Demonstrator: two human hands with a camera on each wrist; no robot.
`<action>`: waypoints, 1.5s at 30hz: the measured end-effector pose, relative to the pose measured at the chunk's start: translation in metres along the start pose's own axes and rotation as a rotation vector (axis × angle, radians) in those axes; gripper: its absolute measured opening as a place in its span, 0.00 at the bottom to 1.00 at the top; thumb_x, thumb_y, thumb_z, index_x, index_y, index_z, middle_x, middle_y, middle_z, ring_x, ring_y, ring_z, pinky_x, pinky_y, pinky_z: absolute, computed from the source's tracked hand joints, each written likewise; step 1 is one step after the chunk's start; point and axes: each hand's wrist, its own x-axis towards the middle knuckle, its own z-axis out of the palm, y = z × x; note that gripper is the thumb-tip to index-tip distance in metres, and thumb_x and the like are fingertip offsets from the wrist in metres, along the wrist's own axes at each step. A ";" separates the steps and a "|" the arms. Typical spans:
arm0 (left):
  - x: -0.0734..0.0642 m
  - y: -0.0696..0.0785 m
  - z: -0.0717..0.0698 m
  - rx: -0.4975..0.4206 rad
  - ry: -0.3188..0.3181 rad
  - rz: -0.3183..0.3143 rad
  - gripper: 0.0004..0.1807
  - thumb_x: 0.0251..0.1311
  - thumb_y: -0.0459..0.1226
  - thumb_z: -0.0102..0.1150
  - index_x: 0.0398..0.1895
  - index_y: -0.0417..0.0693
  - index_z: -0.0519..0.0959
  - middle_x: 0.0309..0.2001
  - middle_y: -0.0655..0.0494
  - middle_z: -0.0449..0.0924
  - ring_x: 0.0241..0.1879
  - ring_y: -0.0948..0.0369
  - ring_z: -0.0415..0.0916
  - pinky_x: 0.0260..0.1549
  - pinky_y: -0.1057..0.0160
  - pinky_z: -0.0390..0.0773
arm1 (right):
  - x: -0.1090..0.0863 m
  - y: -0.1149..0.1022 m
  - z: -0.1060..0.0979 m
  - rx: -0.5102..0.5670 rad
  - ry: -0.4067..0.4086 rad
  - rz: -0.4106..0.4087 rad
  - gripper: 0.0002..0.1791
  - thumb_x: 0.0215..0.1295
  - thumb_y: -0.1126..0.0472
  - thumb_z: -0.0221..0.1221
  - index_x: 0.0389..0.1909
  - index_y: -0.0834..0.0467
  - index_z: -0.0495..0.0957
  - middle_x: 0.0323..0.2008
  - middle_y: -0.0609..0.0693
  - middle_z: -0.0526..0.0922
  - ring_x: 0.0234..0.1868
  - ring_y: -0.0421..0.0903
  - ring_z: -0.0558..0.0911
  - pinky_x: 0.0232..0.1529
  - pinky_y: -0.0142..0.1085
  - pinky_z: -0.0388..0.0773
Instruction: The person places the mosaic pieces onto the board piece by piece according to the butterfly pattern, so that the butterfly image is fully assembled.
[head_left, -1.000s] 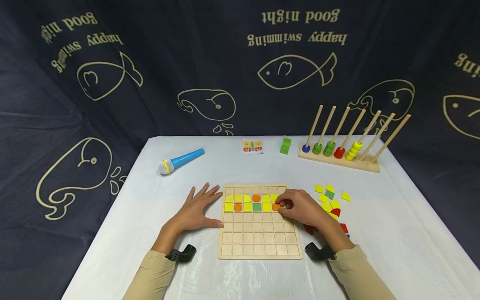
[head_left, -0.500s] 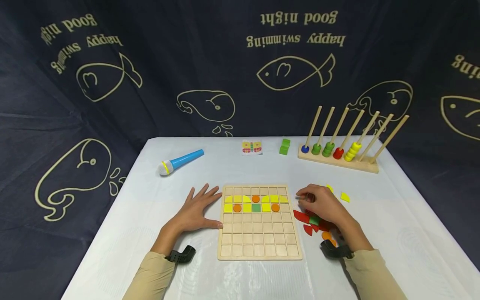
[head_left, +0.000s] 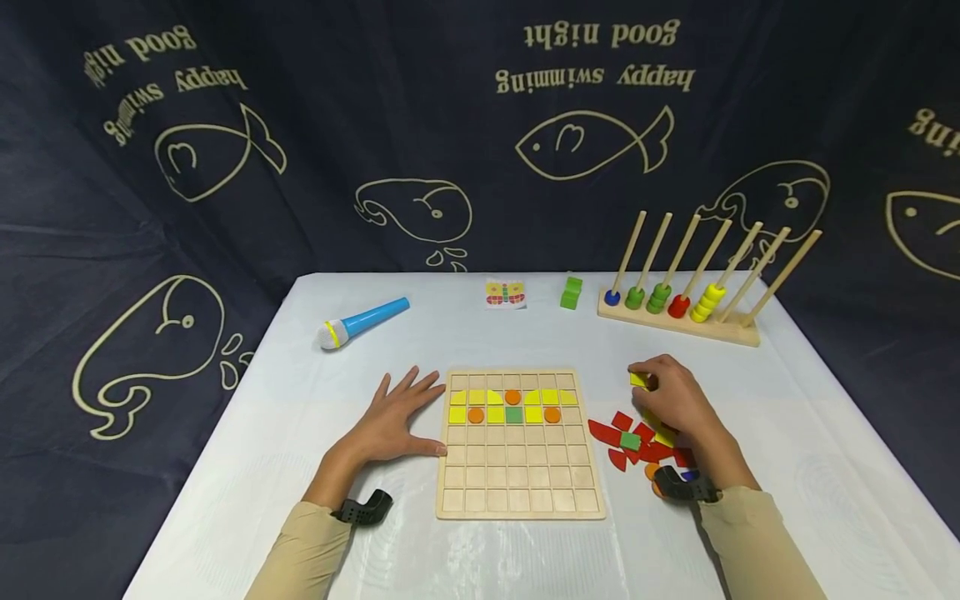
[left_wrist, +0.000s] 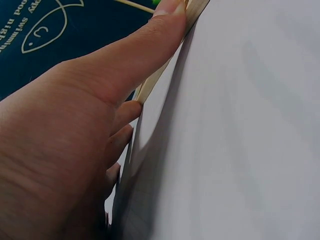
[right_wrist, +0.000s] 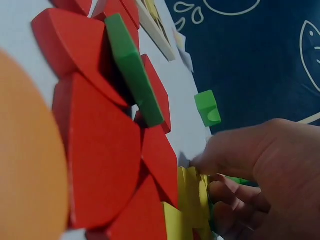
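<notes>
My left hand (head_left: 393, 427) lies spread on the white table, its thumb and fingertips touching the left edge of a wooden grid board (head_left: 517, 479). In the left wrist view the thumb (left_wrist: 135, 60) rests against the board's edge (left_wrist: 155, 82). Yellow tiles, orange discs (head_left: 552, 415) and a green square tile (head_left: 513, 415) fill most of two upper rows. Right of the board, my right hand (head_left: 673, 398) pinches a yellow square tile (head_left: 638, 379) with curled fingers. In the right wrist view its thumb and fingers are beside yellow tiles (right_wrist: 189, 197); the exact grip is partly hidden.
Red tiles (head_left: 654, 452), a loose green tile (head_left: 630, 442) and orange discs (head_left: 652, 472) lie between board and right wrist. Further back are a toy microphone (head_left: 367, 321), a butterfly picture card (head_left: 506, 294), green blocks (head_left: 571, 293) and a peg counting rack (head_left: 678, 321).
My right hand has left the orange disc at the board's right side and moved right to the loose yellow tiles. The disc stays in its cell. My left hand has not moved.
</notes>
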 end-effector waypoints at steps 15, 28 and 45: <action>0.001 0.000 0.001 0.004 -0.006 -0.012 0.57 0.37 0.74 0.60 0.72 0.58 0.63 0.74 0.59 0.51 0.74 0.51 0.38 0.66 0.40 0.31 | -0.003 -0.007 0.001 0.094 -0.088 -0.114 0.19 0.55 0.61 0.68 0.50 0.57 0.83 0.41 0.50 0.79 0.37 0.48 0.74 0.38 0.41 0.77; 0.000 0.001 0.001 -0.002 -0.006 -0.013 0.57 0.37 0.74 0.61 0.72 0.58 0.63 0.74 0.59 0.52 0.74 0.52 0.38 0.66 0.40 0.31 | -0.012 -0.040 0.018 0.176 -0.191 -0.323 0.16 0.55 0.63 0.68 0.46 0.54 0.84 0.37 0.44 0.80 0.32 0.42 0.75 0.32 0.33 0.76; 0.001 0.000 0.000 -0.001 -0.016 -0.015 0.57 0.37 0.74 0.61 0.72 0.57 0.63 0.74 0.58 0.51 0.74 0.51 0.38 0.66 0.41 0.30 | -0.012 -0.060 0.031 0.152 -0.244 -0.436 0.14 0.56 0.65 0.68 0.44 0.54 0.85 0.38 0.45 0.79 0.34 0.44 0.75 0.36 0.35 0.75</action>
